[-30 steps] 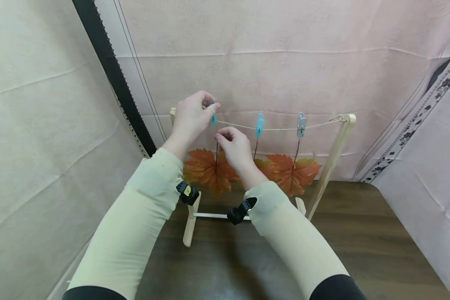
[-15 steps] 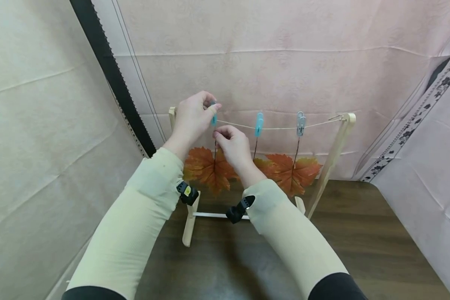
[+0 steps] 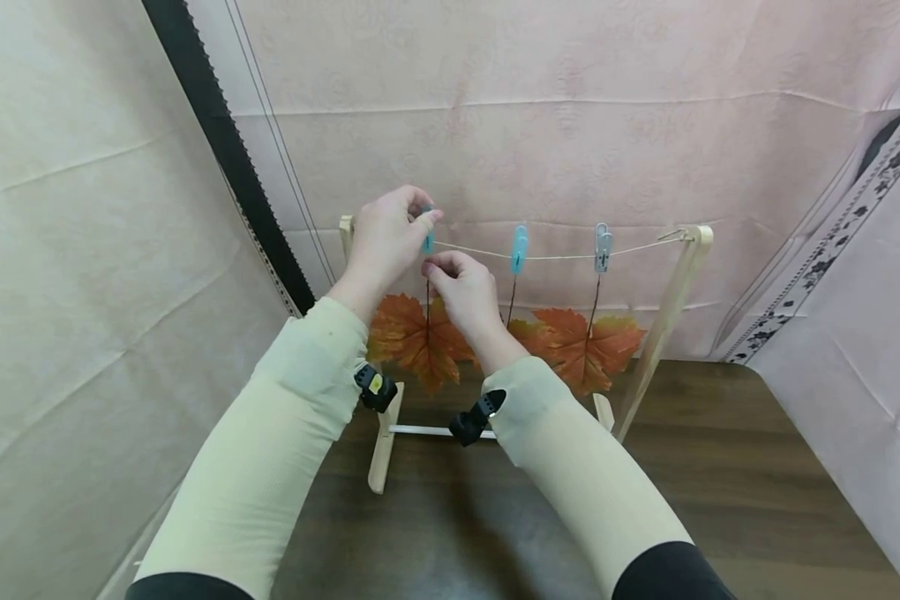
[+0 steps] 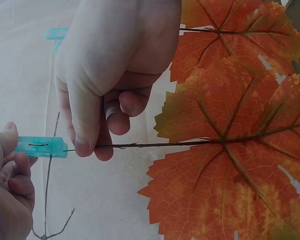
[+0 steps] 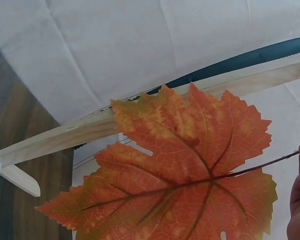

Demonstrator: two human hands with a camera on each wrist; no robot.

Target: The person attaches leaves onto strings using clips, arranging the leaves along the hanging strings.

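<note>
My left hand [image 3: 388, 242] pinches a blue clothespin [image 4: 42, 146] that sits across the string at the left of the rack. Just below it, my right hand [image 3: 467, 293] holds the thin dark stem [image 4: 160, 145] of an orange maple leaf [image 3: 422, 340] between thumb and fingers. In the left wrist view the stem's tip is at the clothespin's mouth; I cannot tell whether it is inside. The leaf [image 5: 190, 175] hangs below my right hand, spread flat.
Another blue clothespin [image 3: 519, 249] and a grey-blue clothespin [image 3: 602, 248] hold further leaf stems on the string [image 3: 555, 259]. One more orange leaf [image 3: 588, 343] hangs at the right. The wooden rack [image 3: 663, 333] stands on a brown wood-grain surface [image 3: 720, 467], before pale cloth.
My right hand has shifted slightly left and up, bringing the leaf and its stem under the left clothespin. My left hand has stayed nearly still on the clothespin.
</note>
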